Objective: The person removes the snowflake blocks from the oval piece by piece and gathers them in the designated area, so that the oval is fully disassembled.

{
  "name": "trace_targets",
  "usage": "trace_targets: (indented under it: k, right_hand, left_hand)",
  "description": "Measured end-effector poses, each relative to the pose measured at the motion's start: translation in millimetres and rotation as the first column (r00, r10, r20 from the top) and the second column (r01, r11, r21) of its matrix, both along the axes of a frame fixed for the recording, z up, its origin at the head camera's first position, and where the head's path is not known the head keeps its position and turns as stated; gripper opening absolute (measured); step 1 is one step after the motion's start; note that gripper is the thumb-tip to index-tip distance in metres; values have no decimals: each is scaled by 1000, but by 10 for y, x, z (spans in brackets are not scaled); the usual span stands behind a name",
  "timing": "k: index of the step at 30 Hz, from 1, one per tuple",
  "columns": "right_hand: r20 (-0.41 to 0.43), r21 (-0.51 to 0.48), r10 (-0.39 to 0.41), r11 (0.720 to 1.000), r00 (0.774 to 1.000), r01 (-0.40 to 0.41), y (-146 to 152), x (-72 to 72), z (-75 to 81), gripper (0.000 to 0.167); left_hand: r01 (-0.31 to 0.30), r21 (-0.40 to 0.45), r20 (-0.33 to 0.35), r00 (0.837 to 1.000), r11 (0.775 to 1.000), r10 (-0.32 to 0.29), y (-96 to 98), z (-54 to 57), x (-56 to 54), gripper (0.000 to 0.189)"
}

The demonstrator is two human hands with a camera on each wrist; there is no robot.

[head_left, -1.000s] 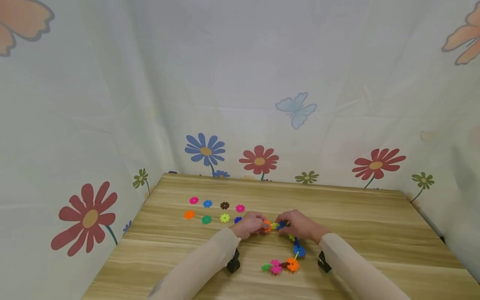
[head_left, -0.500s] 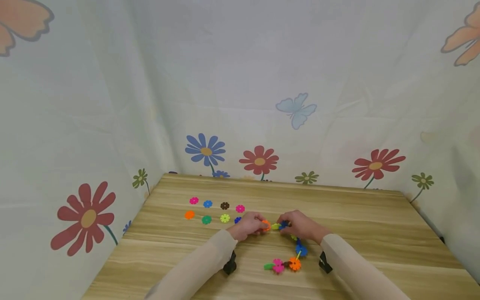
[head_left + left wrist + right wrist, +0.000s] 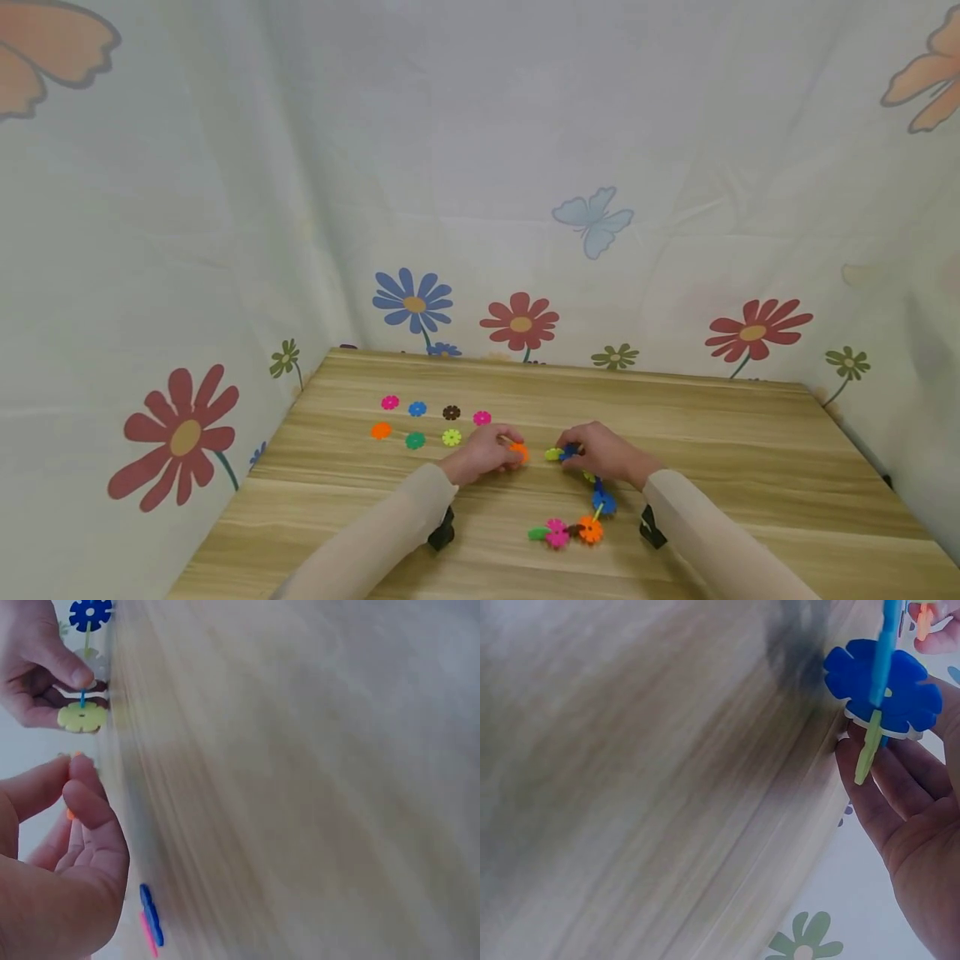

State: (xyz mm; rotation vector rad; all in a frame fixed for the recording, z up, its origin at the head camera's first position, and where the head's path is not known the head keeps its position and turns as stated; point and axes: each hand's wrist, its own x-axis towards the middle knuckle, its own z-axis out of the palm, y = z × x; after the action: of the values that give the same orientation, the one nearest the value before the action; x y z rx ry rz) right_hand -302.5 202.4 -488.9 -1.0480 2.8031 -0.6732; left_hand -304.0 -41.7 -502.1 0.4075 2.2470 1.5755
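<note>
My left hand [image 3: 482, 454] pinches an orange flower-shaped disc [image 3: 520, 452] between thumb and fingers, just above the table. To its right, my right hand [image 3: 606, 452] holds a chain of slotted flower discs by a blue disc [image 3: 572, 451] close to one end. A yellow-green disc [image 3: 81, 718] forms that end and points at the orange one, with a gap between them. The chain curves down past another blue disc [image 3: 604, 502], an orange disc [image 3: 590, 530] and a pink disc [image 3: 557, 533] to a green disc [image 3: 537, 533]. Fingers hide part of it.
Loose discs lie in two rows at the table's left, among them a brown disc [image 3: 451, 412], a green disc [image 3: 415, 440] and a yellow-green disc [image 3: 452, 437]. A flower-printed curtain [image 3: 480, 208] surrounds the wooden table [image 3: 712, 442].
My left hand has drawn the orange disc leftward, away from the yellow-green end disc it was against. The right hand and the chain have shifted slightly right.
</note>
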Motion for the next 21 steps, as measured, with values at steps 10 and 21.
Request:
trace_targets:
  k: [10,21]
  right_hand:
    - [1,14,-15,1000,1000,15,18,0,-29,18]
    - [8,12,-21,1000,1000,21,6,5,-15,17]
  left_hand:
    - [-33,-100,-84,996,994,24,-51,53,-86,36]
    - [-87,-302,-271,962,949,1,-22,92,-207,29]
